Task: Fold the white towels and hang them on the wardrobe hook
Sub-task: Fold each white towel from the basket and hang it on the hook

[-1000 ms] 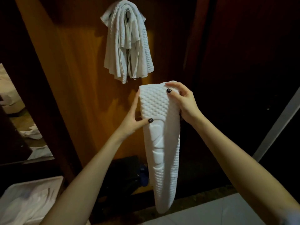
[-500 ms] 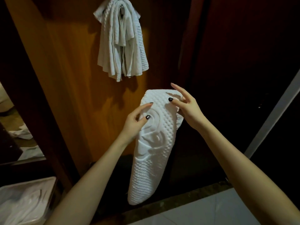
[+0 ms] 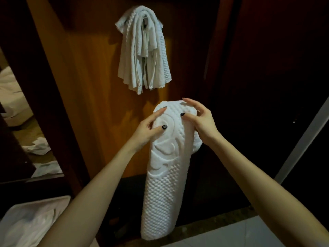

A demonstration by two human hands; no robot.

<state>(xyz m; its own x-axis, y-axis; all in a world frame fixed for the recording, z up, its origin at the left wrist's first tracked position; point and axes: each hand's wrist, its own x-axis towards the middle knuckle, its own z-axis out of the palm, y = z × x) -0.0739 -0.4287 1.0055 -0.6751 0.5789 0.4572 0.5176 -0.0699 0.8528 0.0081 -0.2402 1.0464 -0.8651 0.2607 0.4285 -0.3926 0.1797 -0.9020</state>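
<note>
Folded towel [image 3: 169,175] hangs as a long narrow strip straight below the wardrobe hook [image 3: 145,20]. Its top sits just under the hems of the hung towels [image 3: 144,56] already draped there, without touching them. A second ago its top edge was flat and stretched between both hands. Now that top is bunched into a rounded crown, and the strip, which swung out to the left half a second back, hangs straight again. Left hand [image 3: 147,131] has come back onto the cloth after letting go. Its grip is partly closed: thumb pressed on the embossed front, forefinger laid up along the left shoulder, other fingers curled at the edge. Right hand [image 3: 199,122] has a looser grip, thumb on the front and fingers arched over the crown toward the back. Folding looks finished, and the top is probably being gathered for the lift up to the hook. That hook is already crowded, so the bundle could slip off.
</note>
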